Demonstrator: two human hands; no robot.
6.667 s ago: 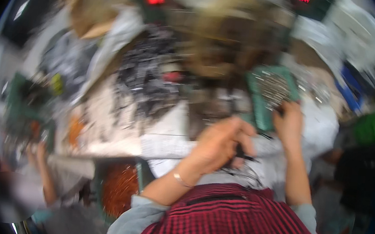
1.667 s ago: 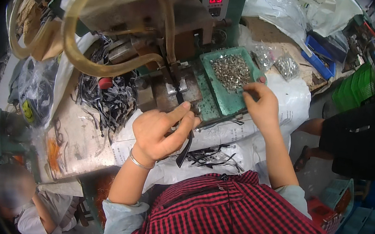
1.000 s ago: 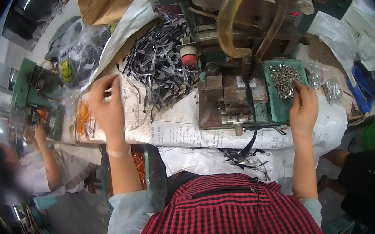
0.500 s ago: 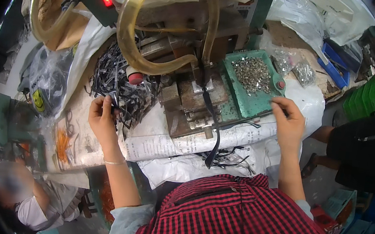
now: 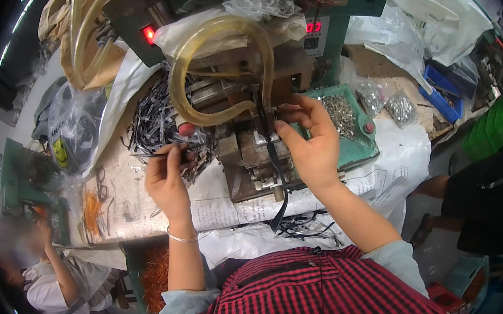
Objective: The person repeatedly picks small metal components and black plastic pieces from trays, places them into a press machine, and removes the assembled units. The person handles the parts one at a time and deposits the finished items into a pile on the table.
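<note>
Since half a second ago your right hand [image 5: 310,144] has left the green tray's near edge and come across to the press, while your left hand [image 5: 165,175] has drawn a piece out of the heap. Now your right hand sits just past centre toward one o'clock, its fingers [image 5: 297,114] pinched together on the top of a black strap [image 5: 275,166] right at the machine head [image 5: 252,95]; the strap hangs down over the metal die block [image 5: 251,157] toward six o'clock, its loose end lying on the white paper [image 5: 227,207]. Your left hand is at about nine o'clock from the block, thumb and fingers closed on a thin black strip [image 5: 146,154] that sticks out toward nine o'clock. The pile of black straps [image 5: 157,115] lies just beyond that hand, at eleven o'clock from it. A yellowish hose [image 5: 211,78] loops in front of the machine above the block. The green tray [image 5: 357,150], holding small silvery metal parts [image 5: 340,112], lies just beside your right hand at its two o'clock side. Another person [image 5: 50,264] sits at seven o'clock, well apart.
</note>
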